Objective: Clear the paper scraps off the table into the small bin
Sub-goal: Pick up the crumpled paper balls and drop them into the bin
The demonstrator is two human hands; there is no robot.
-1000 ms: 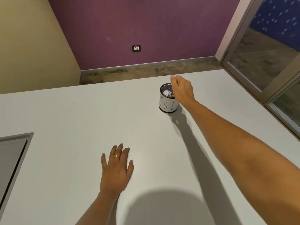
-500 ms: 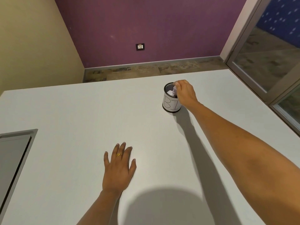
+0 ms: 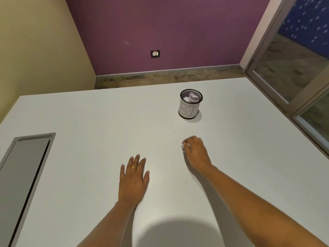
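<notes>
**Scraps sit in the bin, both hands on the near half of the table**

Head view: I see the white table (image 3: 89, 139) filling most of the frame. The small bin (image 3: 190, 105), a dark mesh cup with a white label reading "BI", stands upright toward one o'clock from the frame's centre, near the far edge. Crumpled paper scraps (image 3: 192, 98) lie inside it, showing just under the rim.

My left hand (image 3: 134, 180) lies flat at about six o'clock, palm down, fingers stretched and slightly spread, grasping nothing; a gold ring (image 3: 133, 167) sits on one finger. My right hand (image 3: 195, 153) is at about five o'clock, well apart from the bin and on its near side. Its fingers are curled loosely downward with the tips close to the table top. It is blurred at the fingertips; I make out a small pale speck there but cannot tell whether it is pinching anything.

A grey recessed panel (image 3: 26, 175) is set into the table at nine o'clock. A wall socket (image 3: 155, 54) sits on the purple wall at twelve o'clock.
</notes>
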